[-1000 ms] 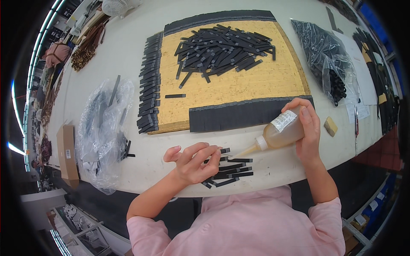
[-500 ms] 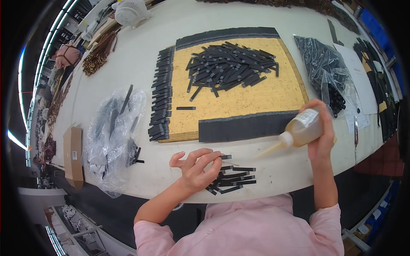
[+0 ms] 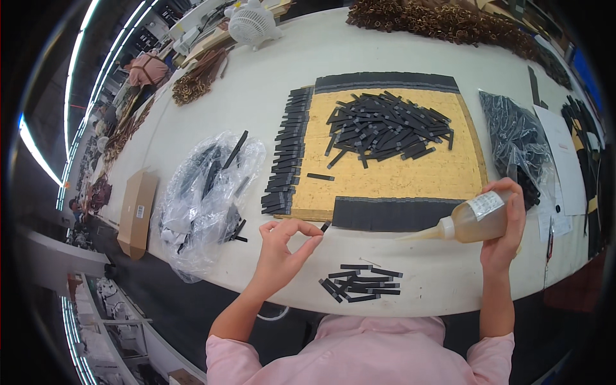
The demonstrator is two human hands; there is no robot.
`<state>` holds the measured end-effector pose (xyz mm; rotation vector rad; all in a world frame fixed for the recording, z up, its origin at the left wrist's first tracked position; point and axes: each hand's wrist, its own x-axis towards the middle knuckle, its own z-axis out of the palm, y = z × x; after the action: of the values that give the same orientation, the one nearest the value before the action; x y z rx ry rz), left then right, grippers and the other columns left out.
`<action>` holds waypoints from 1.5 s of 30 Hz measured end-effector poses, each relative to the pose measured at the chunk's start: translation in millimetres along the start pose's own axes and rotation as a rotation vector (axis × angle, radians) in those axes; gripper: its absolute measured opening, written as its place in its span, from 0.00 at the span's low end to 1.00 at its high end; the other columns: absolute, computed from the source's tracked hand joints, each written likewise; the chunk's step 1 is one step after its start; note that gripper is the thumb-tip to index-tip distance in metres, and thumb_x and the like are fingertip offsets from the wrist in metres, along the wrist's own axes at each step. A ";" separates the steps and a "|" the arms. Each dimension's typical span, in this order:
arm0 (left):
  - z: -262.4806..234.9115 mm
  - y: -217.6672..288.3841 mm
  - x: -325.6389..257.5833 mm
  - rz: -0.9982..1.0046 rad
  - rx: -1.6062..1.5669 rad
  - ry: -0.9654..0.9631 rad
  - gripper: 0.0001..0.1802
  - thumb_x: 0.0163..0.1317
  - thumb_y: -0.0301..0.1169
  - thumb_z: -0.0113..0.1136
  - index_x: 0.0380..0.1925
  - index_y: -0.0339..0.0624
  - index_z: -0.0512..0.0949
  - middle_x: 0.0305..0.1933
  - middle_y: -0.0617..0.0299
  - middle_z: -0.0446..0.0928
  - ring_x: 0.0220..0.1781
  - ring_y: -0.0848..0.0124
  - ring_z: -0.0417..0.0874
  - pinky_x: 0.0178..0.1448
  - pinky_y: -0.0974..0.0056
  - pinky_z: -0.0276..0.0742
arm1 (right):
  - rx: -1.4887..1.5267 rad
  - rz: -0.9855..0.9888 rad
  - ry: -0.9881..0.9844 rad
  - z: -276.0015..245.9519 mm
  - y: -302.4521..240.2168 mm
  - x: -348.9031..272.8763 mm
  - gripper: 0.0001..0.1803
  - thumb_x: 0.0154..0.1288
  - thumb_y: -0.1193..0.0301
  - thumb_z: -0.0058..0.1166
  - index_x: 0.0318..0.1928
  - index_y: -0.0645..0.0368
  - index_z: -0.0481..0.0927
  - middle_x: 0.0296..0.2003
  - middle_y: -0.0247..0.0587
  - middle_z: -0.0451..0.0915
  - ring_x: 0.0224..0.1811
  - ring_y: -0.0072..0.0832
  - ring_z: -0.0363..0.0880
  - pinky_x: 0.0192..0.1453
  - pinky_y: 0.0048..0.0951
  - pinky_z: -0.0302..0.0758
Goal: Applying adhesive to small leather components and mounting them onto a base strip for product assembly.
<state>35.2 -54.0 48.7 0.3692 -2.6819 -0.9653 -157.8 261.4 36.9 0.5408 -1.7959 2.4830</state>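
Note:
My left hand (image 3: 282,249) pinches a short black strip (image 3: 325,226) between thumb and forefinger, just off the near left corner of a yellow board (image 3: 410,183). My right hand (image 3: 505,234) is wrapped round a clear squeeze bottle (image 3: 473,219) of amber liquid. Its long nozzle lies nearly level and points left, along the near edge of the board. Between my forearms a small heap of black strips (image 3: 366,283) with grey ends lies on the table. A bigger pile of such strips (image 3: 385,125) sits on the board, with one single strip (image 3: 320,176) apart from it.
Black strips line the board's left side (image 3: 287,154), far side (image 3: 385,80) and near side (image 3: 378,215). Clear plastic bags lie left (image 3: 199,205) and right (image 3: 513,128). A cardboard box (image 3: 136,212), white fan (image 3: 252,27) and brown bundles (image 3: 443,22) surround them. Another person (image 3: 146,69) is far left.
My view has shifted, so the table appears farther right. My left hand has moved with its strip from above the small heap to the board's near left corner. The bottle is now more level.

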 end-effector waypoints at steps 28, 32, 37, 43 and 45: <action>25.4 -32.8 68.8 -0.382 0.142 -0.175 0.10 0.57 0.34 0.73 0.32 0.40 0.86 0.28 0.61 0.87 0.30 0.70 0.88 0.38 0.66 0.81 | 0.077 0.114 0.035 -7.9 -10.6 -10.4 0.20 0.78 0.55 0.43 0.53 0.60 0.71 0.45 0.43 0.76 0.49 0.26 0.78 0.57 0.27 0.75; 32.2 -33.0 69.1 -0.366 0.107 -0.167 0.10 0.57 0.35 0.73 0.31 0.40 0.86 0.27 0.61 0.86 0.29 0.70 0.87 0.37 0.66 0.80 | 0.079 0.116 0.039 -7.1 -10.6 -10.0 0.20 0.78 0.56 0.43 0.54 0.60 0.71 0.45 0.43 0.76 0.49 0.26 0.77 0.57 0.27 0.75; 34.8 -29.6 69.3 -0.374 0.082 -0.174 0.11 0.58 0.36 0.73 0.31 0.39 0.86 0.27 0.60 0.86 0.28 0.70 0.87 0.36 0.66 0.79 | 0.042 0.115 0.025 -10.9 -6.9 -10.9 0.20 0.78 0.56 0.42 0.55 0.60 0.71 0.46 0.43 0.76 0.50 0.26 0.77 0.58 0.27 0.74; 27.4 -37.3 63.2 -0.321 -0.008 -0.062 0.17 0.64 0.41 0.70 0.32 0.35 0.84 0.23 0.61 0.83 0.23 0.74 0.80 0.32 0.68 0.74 | -0.009 0.098 0.021 -18.6 -1.0 -7.8 0.22 0.80 0.53 0.40 0.56 0.59 0.72 0.51 0.44 0.76 0.55 0.30 0.76 0.62 0.31 0.73; 18.2 -14.4 62.1 -0.258 0.063 0.077 0.14 0.65 0.38 0.69 0.33 0.35 0.83 0.24 0.62 0.83 0.23 0.76 0.77 0.31 0.69 0.73 | -0.040 0.089 0.055 -18.9 -5.1 -4.8 0.22 0.80 0.53 0.39 0.57 0.58 0.72 0.54 0.46 0.76 0.58 0.32 0.76 0.65 0.32 0.72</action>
<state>-26.6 -74.3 35.9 0.7655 -2.6437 -0.9136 -157.0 281.5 35.0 0.3945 -1.8845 2.4853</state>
